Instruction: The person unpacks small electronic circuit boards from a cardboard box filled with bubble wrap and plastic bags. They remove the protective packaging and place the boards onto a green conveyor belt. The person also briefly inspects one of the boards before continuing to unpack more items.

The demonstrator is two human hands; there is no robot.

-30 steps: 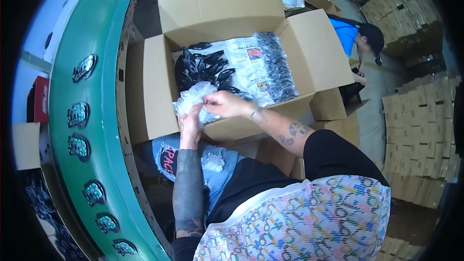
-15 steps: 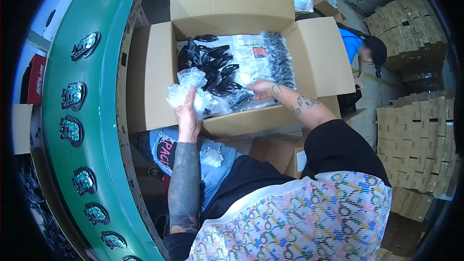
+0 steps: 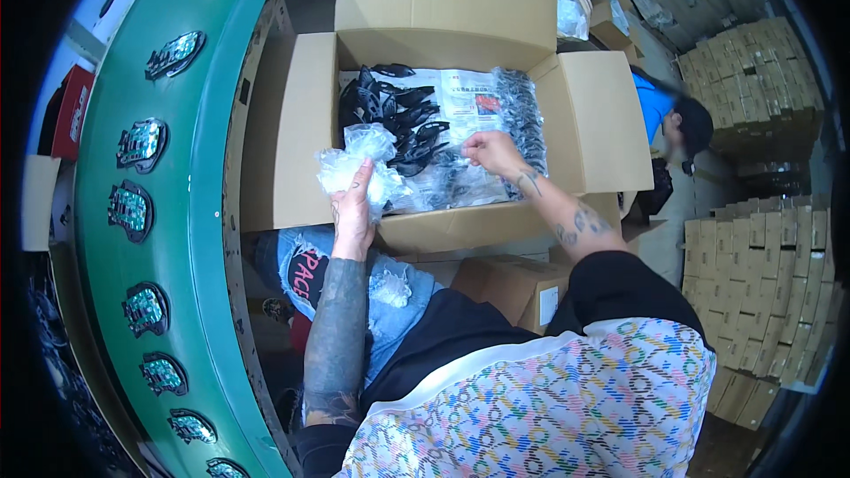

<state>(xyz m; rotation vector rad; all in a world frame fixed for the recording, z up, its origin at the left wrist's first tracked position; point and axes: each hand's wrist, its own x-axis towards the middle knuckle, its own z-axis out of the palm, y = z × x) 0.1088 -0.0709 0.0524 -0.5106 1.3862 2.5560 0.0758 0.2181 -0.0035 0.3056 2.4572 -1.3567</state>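
Observation:
My left hand (image 3: 352, 212) is closed around a crumpled bunch of clear plastic bags (image 3: 365, 164), held over the near left corner of a large open cardboard box (image 3: 425, 232). My right hand (image 3: 494, 154) hovers above the box's near right part with its fingers curled together; anything between the fingertips is too small to make out. Inside the box, loose black curved plastic parts (image 3: 390, 111) are heaped on the left. Bagged dark parts (image 3: 522, 115) stand in a row along the right side, and printed paper (image 3: 465, 102) lies between. More clear-wrapped parts (image 3: 460, 184) rest below my right hand.
A green conveyor belt (image 3: 208, 204) runs along the left, carrying several circuit-board assemblies (image 3: 142, 143). Another person (image 3: 653, 111) in blue bends beyond the box's right flap. Stacked cartons (image 3: 753, 274) stand at the right. A smaller carton (image 3: 505, 288) sits near my legs.
My right hand has lifted away from the wrapped parts, its fingers now curled together. My left hand keeps the bags. The assemblies on the belt have moved toward its far end.

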